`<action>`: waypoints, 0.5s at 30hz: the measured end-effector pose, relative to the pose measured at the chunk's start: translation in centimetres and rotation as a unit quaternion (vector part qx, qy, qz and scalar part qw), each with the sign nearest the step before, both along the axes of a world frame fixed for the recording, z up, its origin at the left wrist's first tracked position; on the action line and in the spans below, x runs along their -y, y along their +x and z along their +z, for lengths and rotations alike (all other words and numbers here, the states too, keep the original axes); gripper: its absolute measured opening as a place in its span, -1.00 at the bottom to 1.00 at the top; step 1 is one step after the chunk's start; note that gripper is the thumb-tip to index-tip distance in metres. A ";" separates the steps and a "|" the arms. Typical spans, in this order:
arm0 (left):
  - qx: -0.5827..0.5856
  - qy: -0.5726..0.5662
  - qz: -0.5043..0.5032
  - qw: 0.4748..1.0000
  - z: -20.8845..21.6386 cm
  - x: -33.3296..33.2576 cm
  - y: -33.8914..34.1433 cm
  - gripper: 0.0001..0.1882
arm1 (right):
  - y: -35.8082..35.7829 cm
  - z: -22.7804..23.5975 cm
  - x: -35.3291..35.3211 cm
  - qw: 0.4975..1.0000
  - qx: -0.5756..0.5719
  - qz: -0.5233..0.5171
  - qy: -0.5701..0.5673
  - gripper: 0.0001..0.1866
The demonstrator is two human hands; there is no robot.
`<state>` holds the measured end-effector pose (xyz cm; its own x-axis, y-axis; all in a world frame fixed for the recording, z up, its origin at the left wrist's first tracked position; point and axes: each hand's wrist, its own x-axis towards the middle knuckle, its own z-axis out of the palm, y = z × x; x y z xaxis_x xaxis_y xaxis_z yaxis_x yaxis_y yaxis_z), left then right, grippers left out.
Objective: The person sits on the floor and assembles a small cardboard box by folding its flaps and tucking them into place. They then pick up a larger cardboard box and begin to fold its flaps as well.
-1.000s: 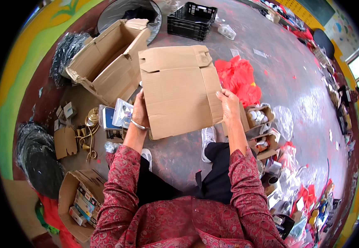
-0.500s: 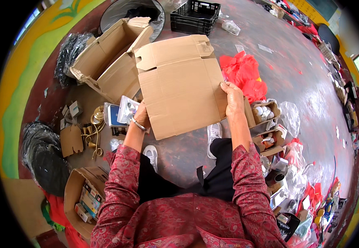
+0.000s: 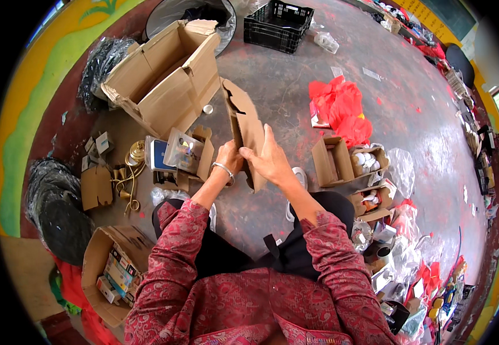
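A flat piece of brown cardboard point(image 3: 249, 122) with slots cut in its edge stands tilted above the floor between my hands, seen almost edge-on. My left hand point(image 3: 229, 157), with a bracelet at its wrist, is closed on its lower left side. My right hand point(image 3: 269, 162) presses against its right face, thumb toward the near edge and fingers pointing up along the sheet. Left of my left hand is a small open box point(image 3: 204, 141) beside a clear plastic packet point(image 3: 182, 152) and a blue package point(image 3: 160, 155).
A large open carton point(image 3: 183, 89) stands at the far left, with a black crate point(image 3: 277, 27) beyond. Red plastic point(image 3: 341, 106) lies at the right above small open boxes point(image 3: 333, 163). Brass-coloured fittings point(image 3: 136, 155) and a carton of packages point(image 3: 102, 241) are on my left.
The cardboard has turned from broad and facing me to nearly edge-on and narrow. My right hand has moved left, close to my left hand, which has moved slightly right.
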<state>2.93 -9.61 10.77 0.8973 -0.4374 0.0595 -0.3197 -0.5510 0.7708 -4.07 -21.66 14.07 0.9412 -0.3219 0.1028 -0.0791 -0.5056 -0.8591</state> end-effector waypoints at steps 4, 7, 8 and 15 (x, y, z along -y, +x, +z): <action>-0.021 0.036 -0.044 0.998 -1.1 -0.6 0.2 -0.84 | 0.4 1.9 0.8 0.986 -0.097 -0.026 -0.130 -0.26; -0.075 0.033 -0.010 0.997 -1.4 -0.8 0.3 -0.83 | 0.0 2.6 1.6 0.965 -0.118 -0.091 -0.214 -0.35; -0.139 0.012 0.003 0.990 -1.0 -0.9 0.2 -0.82 | -0.1 2.4 1.7 0.966 -0.120 -0.097 -0.207 -0.36; 0.130 0.154 -0.054 0.978 -1.9 -1.0 0.3 -0.80 | 0.1 0.6 1.3 0.957 -0.153 -0.079 -0.233 -0.22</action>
<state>3.26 -8.60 8.83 0.8170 -0.5617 0.1301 -0.5520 -0.6967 0.4581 -3.98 -22.94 14.69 0.8937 -0.4486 -0.0039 -0.3982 -0.7892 -0.4676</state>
